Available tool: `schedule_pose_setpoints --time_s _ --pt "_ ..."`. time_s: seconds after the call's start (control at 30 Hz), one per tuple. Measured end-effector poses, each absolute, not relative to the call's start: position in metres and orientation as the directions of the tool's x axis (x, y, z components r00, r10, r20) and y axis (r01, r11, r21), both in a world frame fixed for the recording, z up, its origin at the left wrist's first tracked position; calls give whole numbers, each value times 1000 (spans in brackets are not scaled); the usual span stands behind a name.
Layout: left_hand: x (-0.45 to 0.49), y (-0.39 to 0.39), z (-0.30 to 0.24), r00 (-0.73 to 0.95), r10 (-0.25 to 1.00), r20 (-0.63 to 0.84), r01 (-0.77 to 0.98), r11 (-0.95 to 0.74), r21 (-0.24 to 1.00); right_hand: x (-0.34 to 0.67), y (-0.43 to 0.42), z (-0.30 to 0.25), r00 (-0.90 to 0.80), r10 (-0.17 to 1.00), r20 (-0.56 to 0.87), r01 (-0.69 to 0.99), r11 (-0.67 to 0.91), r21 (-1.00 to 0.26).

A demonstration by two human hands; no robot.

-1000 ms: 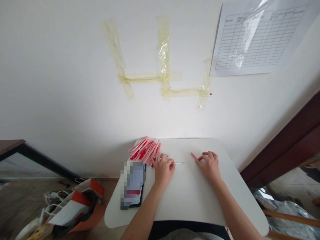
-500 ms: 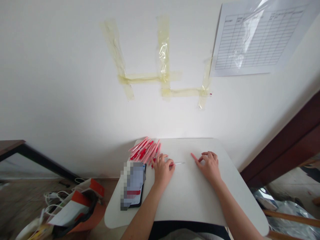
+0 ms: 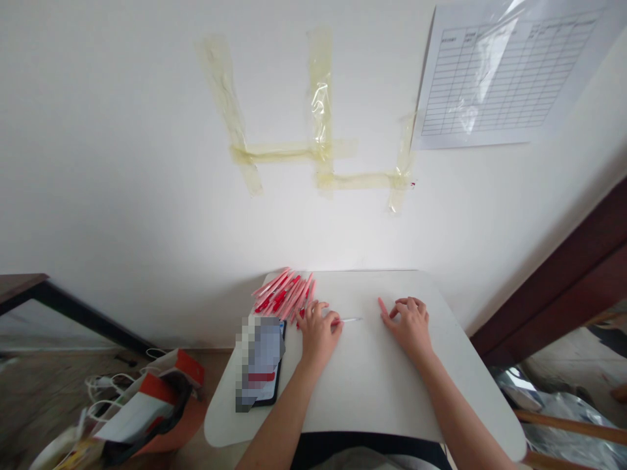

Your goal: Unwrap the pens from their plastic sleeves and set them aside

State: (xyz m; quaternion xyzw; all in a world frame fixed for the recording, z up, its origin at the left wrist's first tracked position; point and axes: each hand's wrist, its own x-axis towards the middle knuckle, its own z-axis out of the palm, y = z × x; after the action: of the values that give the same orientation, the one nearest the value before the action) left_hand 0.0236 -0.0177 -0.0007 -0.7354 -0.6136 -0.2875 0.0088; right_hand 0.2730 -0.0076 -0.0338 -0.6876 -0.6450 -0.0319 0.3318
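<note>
My left hand (image 3: 319, 331) pinches a pen refill (image 3: 351, 320) between thumb and forefinger. Its thin pale tube points to the right, and a red part shows at the fingers. Across a gap, my right hand (image 3: 412, 323) grips a pink pen barrel (image 3: 382, 305) with its fingertips; the far end sticks out up and to the left, while the near end is hidden by the fingers. Just beyond my left hand lies a heap of pink and red pens (image 3: 281, 294), partly covered by that hand.
A phone (image 3: 279, 385), partly blurred out, lies on the white table (image 3: 372, 398) left of my left forearm. The wall with yellowish tape (image 3: 321, 98) and a printed sheet (image 3: 490, 85) meets the table's far edge. Bags (image 3: 161, 405) stand on the floor at left.
The pink barrel in my right hand has swung to a steeper angle, its far end shifting slightly right. My left hand and the refill have stayed almost still.
</note>
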Motion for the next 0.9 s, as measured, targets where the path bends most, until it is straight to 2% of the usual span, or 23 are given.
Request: schedule_pose_setpoints --time_s 0.47,0.63,0.77,0.9 --pt "24 -19 2 75 904 420 900 -243 362 272 -8 -33 156 878 452 910 50 -411" --pt "24 -18 2 78 906 417 899 -245 364 272 -7 -34 148 856 496 916 70 -395" --pt "24 -18 2 79 907 415 898 -245 365 269 -8 -33 99 806 584 931 132 -340" --pt "24 -19 1 80 905 418 899 -247 361 261 -12 -29 -57 788 613 912 291 -289"
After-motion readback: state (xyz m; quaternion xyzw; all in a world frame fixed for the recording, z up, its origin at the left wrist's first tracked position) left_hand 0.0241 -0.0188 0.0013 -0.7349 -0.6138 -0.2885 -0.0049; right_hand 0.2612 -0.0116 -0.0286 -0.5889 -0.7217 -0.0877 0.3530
